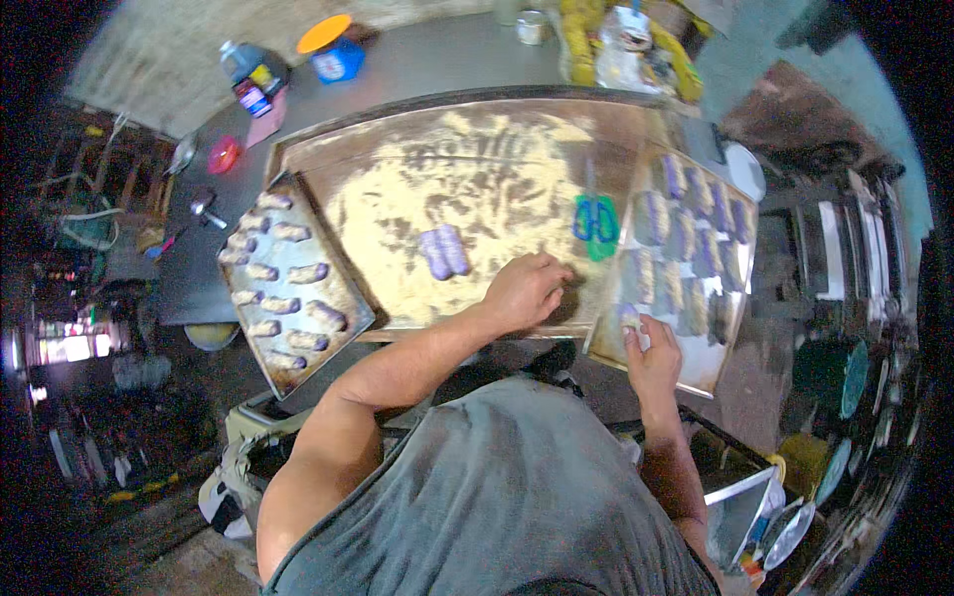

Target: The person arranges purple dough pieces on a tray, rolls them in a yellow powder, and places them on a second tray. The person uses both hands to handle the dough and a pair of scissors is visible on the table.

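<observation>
My right hand [656, 356] pinches a crumb-coated purple dough roll [630, 316] at the near left corner of the right baking tray [689, 369]. Rows of similar coated rolls lie on that tray. My left hand [528, 292] hovers over the near right part of the wooden board [618, 123], its fingers loosely curled; whether anything is in them cannot be made out. Two purple dough rolls [443, 252] lie side by side on yellowish crumbs [387, 201] spread across the board. Scissors with blue handles [595, 219] rest against a green flat object [602, 247] beyond my left hand.
A second baking tray [339, 328] with several coated rolls overlaps the board's left edge. Behind the board stand a blue scale with an orange pan [332, 52], a jug [250, 61], a can [531, 28] and yellow bags [581, 41]. A phone [253, 98] lies before the jug.
</observation>
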Demonstrator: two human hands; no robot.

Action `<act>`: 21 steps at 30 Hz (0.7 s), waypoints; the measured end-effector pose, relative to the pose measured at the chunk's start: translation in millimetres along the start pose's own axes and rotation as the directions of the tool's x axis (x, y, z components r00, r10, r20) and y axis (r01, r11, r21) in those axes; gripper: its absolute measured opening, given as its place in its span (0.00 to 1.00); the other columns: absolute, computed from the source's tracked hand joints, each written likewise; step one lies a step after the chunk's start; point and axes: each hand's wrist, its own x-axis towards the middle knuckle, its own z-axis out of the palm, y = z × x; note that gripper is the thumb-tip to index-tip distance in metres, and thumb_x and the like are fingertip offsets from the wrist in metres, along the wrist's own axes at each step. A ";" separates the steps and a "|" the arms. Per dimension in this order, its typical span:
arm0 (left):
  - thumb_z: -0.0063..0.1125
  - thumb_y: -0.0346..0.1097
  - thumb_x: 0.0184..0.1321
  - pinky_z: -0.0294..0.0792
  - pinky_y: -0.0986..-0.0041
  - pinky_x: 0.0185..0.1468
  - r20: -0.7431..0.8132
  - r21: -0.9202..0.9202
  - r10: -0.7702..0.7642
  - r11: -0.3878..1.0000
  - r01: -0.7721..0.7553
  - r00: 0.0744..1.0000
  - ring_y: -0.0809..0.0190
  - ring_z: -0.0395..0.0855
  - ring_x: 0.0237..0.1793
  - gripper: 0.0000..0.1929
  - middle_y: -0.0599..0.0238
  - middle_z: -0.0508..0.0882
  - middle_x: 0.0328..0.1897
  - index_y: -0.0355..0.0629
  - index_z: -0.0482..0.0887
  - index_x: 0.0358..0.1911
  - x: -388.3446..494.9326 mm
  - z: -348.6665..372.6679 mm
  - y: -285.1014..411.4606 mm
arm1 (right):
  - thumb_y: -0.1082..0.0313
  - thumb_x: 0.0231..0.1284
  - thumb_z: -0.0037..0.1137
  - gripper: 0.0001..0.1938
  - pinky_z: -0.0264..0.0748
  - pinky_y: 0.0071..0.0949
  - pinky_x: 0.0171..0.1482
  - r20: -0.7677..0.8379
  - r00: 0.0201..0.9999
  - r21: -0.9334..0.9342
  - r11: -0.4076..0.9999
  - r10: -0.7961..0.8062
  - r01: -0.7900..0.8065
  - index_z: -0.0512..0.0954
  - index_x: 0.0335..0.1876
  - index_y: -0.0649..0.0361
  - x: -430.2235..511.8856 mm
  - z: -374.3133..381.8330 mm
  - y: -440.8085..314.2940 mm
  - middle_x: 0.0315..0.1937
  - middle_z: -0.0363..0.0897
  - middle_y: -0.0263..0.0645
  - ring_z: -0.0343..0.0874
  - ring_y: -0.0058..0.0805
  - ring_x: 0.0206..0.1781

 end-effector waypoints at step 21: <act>0.77 0.36 0.51 0.76 0.51 0.56 -0.145 0.251 -0.300 0.911 0.328 0.943 0.41 0.82 0.53 0.24 0.50 0.82 0.51 0.42 0.87 0.54 -99.9 -82.3 -91.7 | 0.64 0.63 0.66 0.22 0.77 0.50 0.63 0.279 0.902 -0.052 0.933 -0.330 0.357 0.80 0.62 0.55 54.3 135.9 -178.0 0.59 0.82 0.46 0.78 0.48 0.66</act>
